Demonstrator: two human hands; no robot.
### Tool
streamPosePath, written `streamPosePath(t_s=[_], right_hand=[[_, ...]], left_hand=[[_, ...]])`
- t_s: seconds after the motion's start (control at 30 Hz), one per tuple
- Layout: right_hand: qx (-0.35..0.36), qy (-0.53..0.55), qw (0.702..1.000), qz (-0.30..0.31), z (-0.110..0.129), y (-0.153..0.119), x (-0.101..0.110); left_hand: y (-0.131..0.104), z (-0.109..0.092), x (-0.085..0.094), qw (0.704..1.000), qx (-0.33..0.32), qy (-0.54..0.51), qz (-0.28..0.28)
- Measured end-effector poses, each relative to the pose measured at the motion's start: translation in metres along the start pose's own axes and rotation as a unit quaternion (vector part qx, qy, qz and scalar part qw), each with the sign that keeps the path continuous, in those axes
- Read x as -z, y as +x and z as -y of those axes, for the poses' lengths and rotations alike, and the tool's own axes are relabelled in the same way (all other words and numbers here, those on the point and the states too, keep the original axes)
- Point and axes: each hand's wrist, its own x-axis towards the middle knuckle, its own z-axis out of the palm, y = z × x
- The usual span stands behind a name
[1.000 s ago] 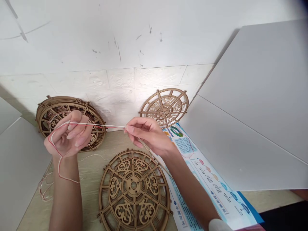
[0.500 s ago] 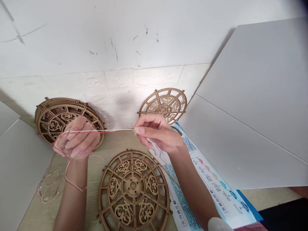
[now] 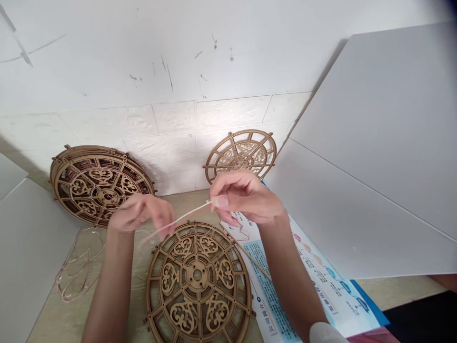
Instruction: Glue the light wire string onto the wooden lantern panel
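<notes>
In my right hand, thumb and forefinger pinch the ends of thin red and white wires. The wires slant down to the left past the fingers of my left hand, their far part blurred. My left hand is smeared by motion, so whether its fingers grip the wires is unclear. Below both hands, a round brown openwork panel with scroll patterns lies flat on the table. A looped red and white strand shows under my right hand.
A stack of similar round panels leans on the wall at left; another round panel leans at right. Tangled wire lies at left. A thin stick crosses a printed sheet. Grey boards stand at right.
My left hand has swung right and down, fingers now drooping. The wires, stretched level between both hands before and trailing round my left wrist, now slant downward. My right hand moved slightly right.
</notes>
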Motion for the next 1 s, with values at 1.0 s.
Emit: streamPosePath(t_s=[1.0], right_hand=[[-0.108, -0.072, 0.991, 0.011, 0.005, 0.002, 0.001]], left_hand=[[0.037, 0.012, -0.048, 0.997, 0.035, 0.03, 0.059]])
